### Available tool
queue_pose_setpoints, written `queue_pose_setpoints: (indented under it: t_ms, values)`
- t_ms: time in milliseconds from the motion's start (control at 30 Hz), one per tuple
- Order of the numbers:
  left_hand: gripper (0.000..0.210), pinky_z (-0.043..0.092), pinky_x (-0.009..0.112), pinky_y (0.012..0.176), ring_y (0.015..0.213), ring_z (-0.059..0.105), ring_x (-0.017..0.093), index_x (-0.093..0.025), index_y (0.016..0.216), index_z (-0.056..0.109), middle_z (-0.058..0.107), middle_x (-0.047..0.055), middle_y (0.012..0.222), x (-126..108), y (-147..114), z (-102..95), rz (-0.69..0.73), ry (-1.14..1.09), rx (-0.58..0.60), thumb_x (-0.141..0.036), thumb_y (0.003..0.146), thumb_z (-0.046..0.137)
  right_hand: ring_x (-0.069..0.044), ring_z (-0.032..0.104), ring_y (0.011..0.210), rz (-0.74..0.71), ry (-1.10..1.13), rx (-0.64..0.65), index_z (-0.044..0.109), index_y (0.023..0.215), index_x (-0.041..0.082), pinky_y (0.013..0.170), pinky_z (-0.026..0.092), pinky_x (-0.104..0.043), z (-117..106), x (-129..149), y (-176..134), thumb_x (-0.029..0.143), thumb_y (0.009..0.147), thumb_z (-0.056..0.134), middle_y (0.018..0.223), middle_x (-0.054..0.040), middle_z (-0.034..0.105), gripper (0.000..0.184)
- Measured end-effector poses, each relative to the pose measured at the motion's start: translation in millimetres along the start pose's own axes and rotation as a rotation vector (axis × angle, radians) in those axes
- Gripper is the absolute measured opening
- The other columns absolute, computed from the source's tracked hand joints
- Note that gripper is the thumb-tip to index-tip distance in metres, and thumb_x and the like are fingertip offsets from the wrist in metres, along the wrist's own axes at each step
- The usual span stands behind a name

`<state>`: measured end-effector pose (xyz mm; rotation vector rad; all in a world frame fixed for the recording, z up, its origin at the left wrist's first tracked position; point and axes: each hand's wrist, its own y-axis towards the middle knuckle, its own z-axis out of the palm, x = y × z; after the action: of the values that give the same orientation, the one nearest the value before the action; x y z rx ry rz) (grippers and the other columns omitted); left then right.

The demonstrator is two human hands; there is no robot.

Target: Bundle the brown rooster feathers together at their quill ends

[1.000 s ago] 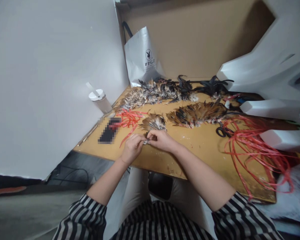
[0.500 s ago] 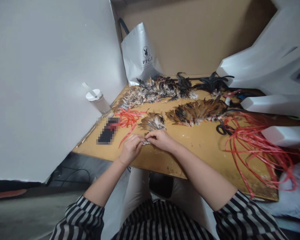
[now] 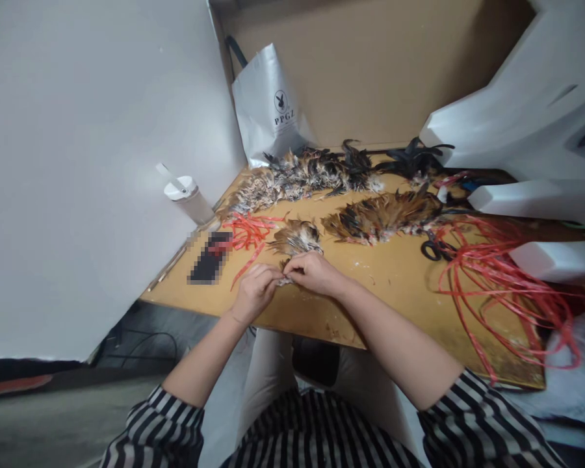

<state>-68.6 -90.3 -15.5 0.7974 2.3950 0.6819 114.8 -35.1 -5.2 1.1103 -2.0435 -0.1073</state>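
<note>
Near the front edge of the yellow table, my left hand (image 3: 258, 289) and my right hand (image 3: 314, 272) meet with fingertips pinched on a small bunch of feathers (image 3: 285, 281). Its pale quill ends show below the fingers, while most of it is covered by them. Just beyond my right hand lies a small pile of brown feathers (image 3: 296, 237). Red plastic strips (image 3: 253, 229) lie behind my left hand, one of them trailing toward it. A larger heap of brown and black feathers (image 3: 385, 218) spreads to the right.
Mottled feathers (image 3: 302, 175) line the back of the table (image 3: 394, 292), before a silver bag (image 3: 263, 107). On the left are a lidded cup (image 3: 190, 200) and a dark pixelated rectangle (image 3: 209, 260). Black-handled scissors (image 3: 431, 249) lie by a tangle of red strips (image 3: 504, 286). White foam blocks (image 3: 541, 200) jut in from the right.
Both hands stay pinched together at almost the same spot, with slight finger movement on the bunch. The whole view has shifted a little; the other things lie as before.
</note>
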Motion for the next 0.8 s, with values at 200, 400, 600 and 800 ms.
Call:
queue_pose_setpoints:
  t_ms: [200, 400, 600, 800]
  values:
    - [0.014, 0.044, 0.03, 0.077, 0.085, 0.055, 0.014, -0.019, 0.086, 0.059, 0.061, 0.005, 0.089, -1.9, -0.3, -2.3, -0.015, -0.01, -0.001, -0.013, 0.078, 0.049, -0.01, 0.056, 0.068, 0.005, -0.062, -0.02, 0.065, 0.073, 0.018, 0.067, 0.036, -0.021, -1.0, 0.6, -0.4, 0.013, 0.074, 0.05, 0.073, -0.0011, 0.064, 0.015]
    - [0.012, 0.043, 0.03, 0.077, 0.085, 0.054, 0.014, -0.019, 0.084, 0.058, 0.061, 0.005, 0.088, -1.3, -3.0, -4.5, -0.023, -0.017, 0.009, -0.014, 0.078, 0.05, -0.011, 0.055, 0.068, 0.001, -0.089, -0.022, 0.063, 0.071, 0.016, 0.067, 0.036, -0.021, -2.6, -1.0, -1.3, 0.012, 0.073, 0.05, 0.074, -0.0021, 0.062, 0.014]
    - [0.01, 0.043, 0.029, 0.074, 0.081, 0.054, 0.014, -0.018, 0.083, 0.057, 0.06, 0.005, 0.083, -1.7, -6.6, -7.3, -0.012, -0.031, 0.044, -0.013, 0.078, 0.05, -0.012, 0.054, 0.073, 0.012, -0.136, -0.067, 0.06, 0.066, 0.016, 0.07, 0.036, -0.023, -0.9, -4.4, -2.2, 0.01, 0.07, 0.05, 0.079, -0.0039, 0.06, 0.013]
    - [0.009, 0.044, 0.029, 0.073, 0.08, 0.053, 0.014, -0.017, 0.082, 0.057, 0.06, 0.006, 0.082, -2.4, -7.4, -7.4, -0.004, -0.051, 0.067, -0.014, 0.079, 0.049, -0.013, 0.053, 0.075, 0.045, -0.194, -0.079, 0.057, 0.062, 0.016, 0.072, 0.035, -0.025, 0.6, -2.6, -2.2, 0.009, 0.068, 0.049, 0.079, -0.0039, 0.058, 0.012]
